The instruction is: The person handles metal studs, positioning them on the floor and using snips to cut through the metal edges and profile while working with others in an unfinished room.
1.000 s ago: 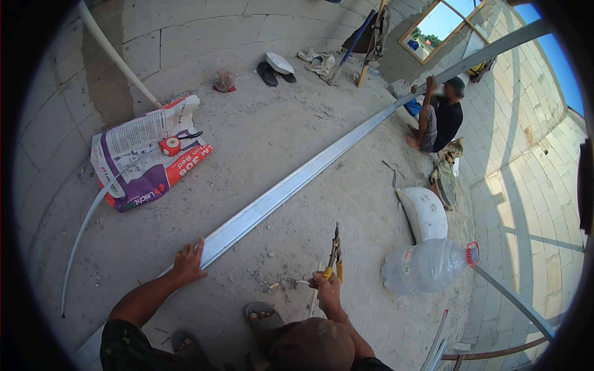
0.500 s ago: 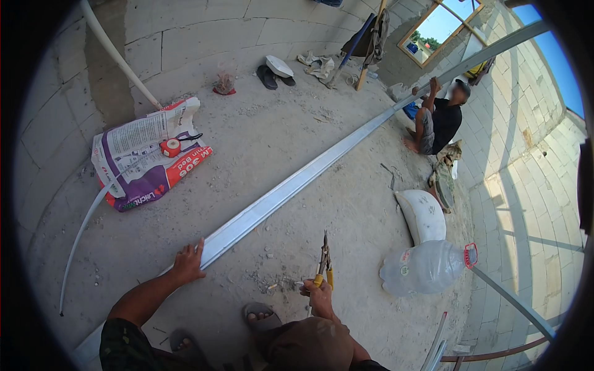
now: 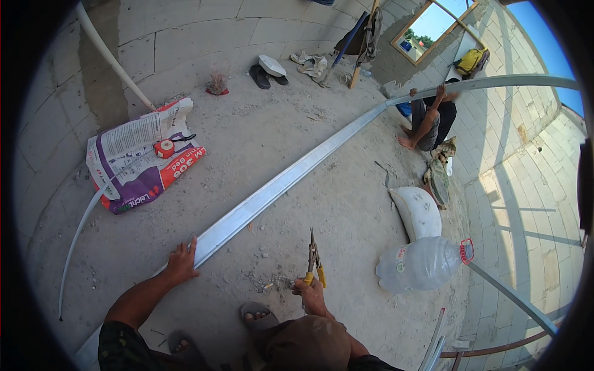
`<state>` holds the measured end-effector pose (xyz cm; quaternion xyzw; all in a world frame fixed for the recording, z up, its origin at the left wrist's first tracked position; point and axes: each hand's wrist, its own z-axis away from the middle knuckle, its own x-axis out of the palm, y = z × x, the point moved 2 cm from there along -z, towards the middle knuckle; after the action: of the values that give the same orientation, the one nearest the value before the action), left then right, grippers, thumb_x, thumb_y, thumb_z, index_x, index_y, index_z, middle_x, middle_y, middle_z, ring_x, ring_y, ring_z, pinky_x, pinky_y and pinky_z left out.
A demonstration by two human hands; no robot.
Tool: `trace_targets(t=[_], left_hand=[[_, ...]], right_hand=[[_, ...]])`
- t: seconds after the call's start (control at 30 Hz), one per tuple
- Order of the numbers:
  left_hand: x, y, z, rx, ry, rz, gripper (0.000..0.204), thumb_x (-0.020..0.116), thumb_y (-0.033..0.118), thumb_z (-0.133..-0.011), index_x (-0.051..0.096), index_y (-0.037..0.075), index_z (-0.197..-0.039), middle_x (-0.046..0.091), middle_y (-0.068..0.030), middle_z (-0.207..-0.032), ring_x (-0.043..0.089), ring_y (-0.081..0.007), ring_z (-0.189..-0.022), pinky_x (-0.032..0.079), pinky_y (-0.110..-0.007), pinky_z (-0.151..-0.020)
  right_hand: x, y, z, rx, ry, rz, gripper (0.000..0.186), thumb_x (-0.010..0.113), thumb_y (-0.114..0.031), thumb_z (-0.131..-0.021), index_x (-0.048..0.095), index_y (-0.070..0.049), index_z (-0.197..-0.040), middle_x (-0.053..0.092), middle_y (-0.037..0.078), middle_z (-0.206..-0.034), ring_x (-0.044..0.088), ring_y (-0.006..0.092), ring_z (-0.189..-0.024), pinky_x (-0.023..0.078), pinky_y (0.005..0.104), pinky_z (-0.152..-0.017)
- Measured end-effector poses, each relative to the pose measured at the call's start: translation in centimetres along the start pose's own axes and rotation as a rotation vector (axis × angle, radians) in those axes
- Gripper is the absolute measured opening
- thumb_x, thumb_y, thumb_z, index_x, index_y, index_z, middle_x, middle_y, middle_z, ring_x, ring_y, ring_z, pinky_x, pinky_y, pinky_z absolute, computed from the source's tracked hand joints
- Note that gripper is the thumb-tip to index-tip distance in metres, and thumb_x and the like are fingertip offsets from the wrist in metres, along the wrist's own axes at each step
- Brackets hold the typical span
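A long silvery metal channel (image 3: 272,195) runs diagonally from the lower left to the upper right. My left hand (image 3: 180,263) grips its left edge near my feet, fingers curled against the metal. In my right hand (image 3: 312,297) are yellow-handled tin snips (image 3: 314,258), jaws pointing away from me and apart from the channel. At the far end a squatting person (image 3: 436,114) has both hands on the channel, whose far section (image 3: 495,83) angles off from a bend. That person's head is mostly hidden behind it.
On the left lies a printed sack (image 3: 133,127) with a red tape measure (image 3: 164,148) on it. A big clear plastic bottle (image 3: 421,264) and a white sack (image 3: 417,210) lie on the right. Slippers (image 3: 260,75) and a white bowl (image 3: 273,65) sit by the back wall.
The channel's far section, straight before, now bends away near the other person, who has leaned down behind it. My hands keep their holds; the view has shifted slightly.
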<state>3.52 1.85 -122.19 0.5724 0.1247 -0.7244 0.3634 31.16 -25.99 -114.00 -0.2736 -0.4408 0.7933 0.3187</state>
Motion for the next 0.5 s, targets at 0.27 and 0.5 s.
trace_targets(t=[0.27,0.5], left_hand=[[-0.6,-1.5,-0.4,-0.044,0.090,0.026,0.122,0.086,0.031,-0.054,0.013,0.004,-0.149,0.045,-0.0242,-0.119,0.047,-0.0394,-0.110,0.048,-0.050,-0.089],[-1.6,-2.0,0.0,-0.009,0.218,-0.068,0.122,0.087,0.030,-0.052,0.017,0.007,-0.149,0.045,-0.0198,-0.113,0.048,-0.0354,-0.103,0.046,-0.050,-0.085]], right_hand=[[-0.7,0.0,0.6,0.031,-0.010,0.076,0.024,0.061,-0.017,-0.086,0.059,0.003,-0.098,0.065,0.012,-0.083,0.065,0.0205,-0.074,0.050,0.0328,-0.061],[-1.3,-0.6,1.6,0.085,0.040,0.081,0.025,0.061,-0.023,-0.087,0.059,-0.001,-0.099,0.067,0.011,-0.084,0.065,0.0193,-0.075,0.045,0.0310,-0.056]])
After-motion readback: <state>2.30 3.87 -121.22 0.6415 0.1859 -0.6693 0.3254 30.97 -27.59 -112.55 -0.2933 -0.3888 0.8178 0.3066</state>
